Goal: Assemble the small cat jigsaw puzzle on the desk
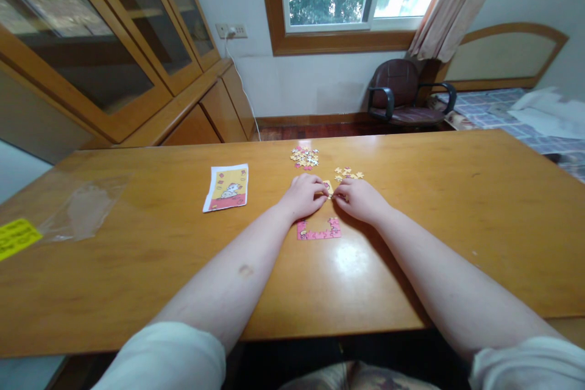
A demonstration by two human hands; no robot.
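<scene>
Both hands meet over the table around some yellow jigsaw pieces (328,186). My left hand (305,195) has its fingers curled and pressed at the left side of these pieces. From the right, my right hand (359,197) pinches at their edge, its fingertips close to the left ones. The fingers partly cover the pieces. Just below my hands lies a joined strip of pink jigsaw pieces (320,234), with its ends turned up at both sides. Its upper left end is partly hidden by my left hand.
Beyond my hands are a pile of mixed jigsaw pieces (304,158) and several loose yellow pieces (348,173). A picture sheet with a white animal (226,187) lies to the left. Farther left are a clear plastic bag (82,207) and a yellow label (18,239).
</scene>
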